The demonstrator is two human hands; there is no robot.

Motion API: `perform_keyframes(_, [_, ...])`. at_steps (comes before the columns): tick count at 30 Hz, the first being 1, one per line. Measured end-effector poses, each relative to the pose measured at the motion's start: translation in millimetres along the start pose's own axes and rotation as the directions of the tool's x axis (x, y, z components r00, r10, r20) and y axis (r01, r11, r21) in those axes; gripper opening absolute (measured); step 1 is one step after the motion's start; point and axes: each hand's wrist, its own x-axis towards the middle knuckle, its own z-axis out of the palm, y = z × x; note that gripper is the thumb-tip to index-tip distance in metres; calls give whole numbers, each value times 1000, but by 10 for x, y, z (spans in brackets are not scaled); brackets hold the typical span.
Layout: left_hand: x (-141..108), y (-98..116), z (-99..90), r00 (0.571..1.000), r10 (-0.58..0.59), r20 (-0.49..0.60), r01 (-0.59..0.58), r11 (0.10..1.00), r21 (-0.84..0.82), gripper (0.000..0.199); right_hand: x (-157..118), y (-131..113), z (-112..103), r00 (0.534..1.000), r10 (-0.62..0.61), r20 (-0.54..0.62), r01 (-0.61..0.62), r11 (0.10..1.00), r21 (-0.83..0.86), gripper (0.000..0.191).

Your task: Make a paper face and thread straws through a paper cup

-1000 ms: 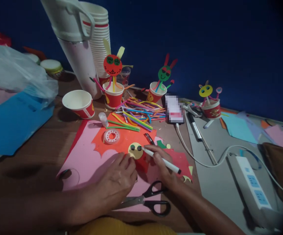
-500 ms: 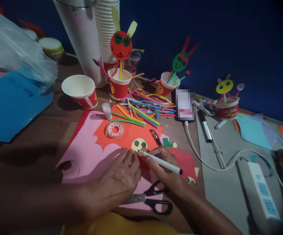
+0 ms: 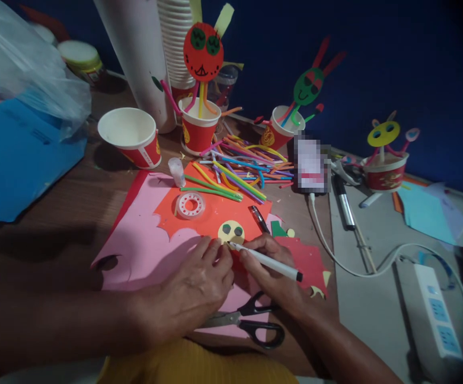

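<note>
Before three figure-topped cups [image 3: 199, 133], the right hand [image 3: 283, 288] pinches one marker [image 3: 269, 262] at one two-eyed disc [image 3: 232, 228]; the left hand's grip [image 3: 193, 282] I cannot tell.

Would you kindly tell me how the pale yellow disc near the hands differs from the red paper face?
The pale yellow disc lies low at the left hand, while the red paper face stands up above a paper cup. The disc shows no ears; the red face has pale strips rising from its top. The disc looks smaller than the red face. Both are round, with two eyes.
</note>
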Motion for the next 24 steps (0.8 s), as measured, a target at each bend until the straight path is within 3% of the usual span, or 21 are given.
perform_keyframes(5, [16,-9,-10,1000,10,-18,-10,1000,7,24,-6,13,15,999,44,-23,-43,998,42,11])
perform_keyframes(11, [12,11,-9,999,0,37,1,1000,-22,25,-5,39,11,1000,1,-26,-1,1000,-1,11])
perform_keyframes(24, [-4,29,90,998,-8,-69,8,1000,2,25,-22,76,65,998,-45,-33,47,996,75,10])
